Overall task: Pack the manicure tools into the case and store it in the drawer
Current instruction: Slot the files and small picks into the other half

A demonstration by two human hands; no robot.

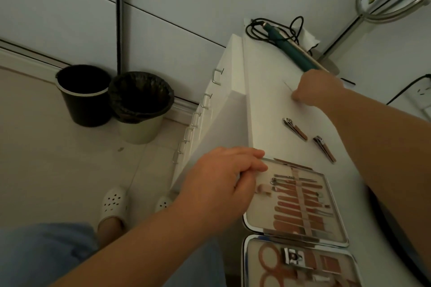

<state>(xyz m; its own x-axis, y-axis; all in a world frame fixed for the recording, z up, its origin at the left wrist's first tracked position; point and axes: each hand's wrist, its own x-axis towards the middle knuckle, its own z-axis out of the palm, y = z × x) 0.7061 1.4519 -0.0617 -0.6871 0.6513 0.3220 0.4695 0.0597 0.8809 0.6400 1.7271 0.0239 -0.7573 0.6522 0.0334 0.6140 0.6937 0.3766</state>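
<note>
Two nail clippers (295, 128) are seen loose on the desk (263, 105). The open, rose-gold-filled case (300, 202) is touched by the left hand (224, 177); a thin tool (289, 86) is pinched in the right hand (319, 88).

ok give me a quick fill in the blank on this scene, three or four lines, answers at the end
1. The number of nail clippers lying loose on the cabinet top is ____.
2. The manicure case lies ____, not closed.
3. The thin tool is pinched by the ____ hand.
4. The left hand rests at the case's ____ edge.

Answers: two; open; right; left
</note>
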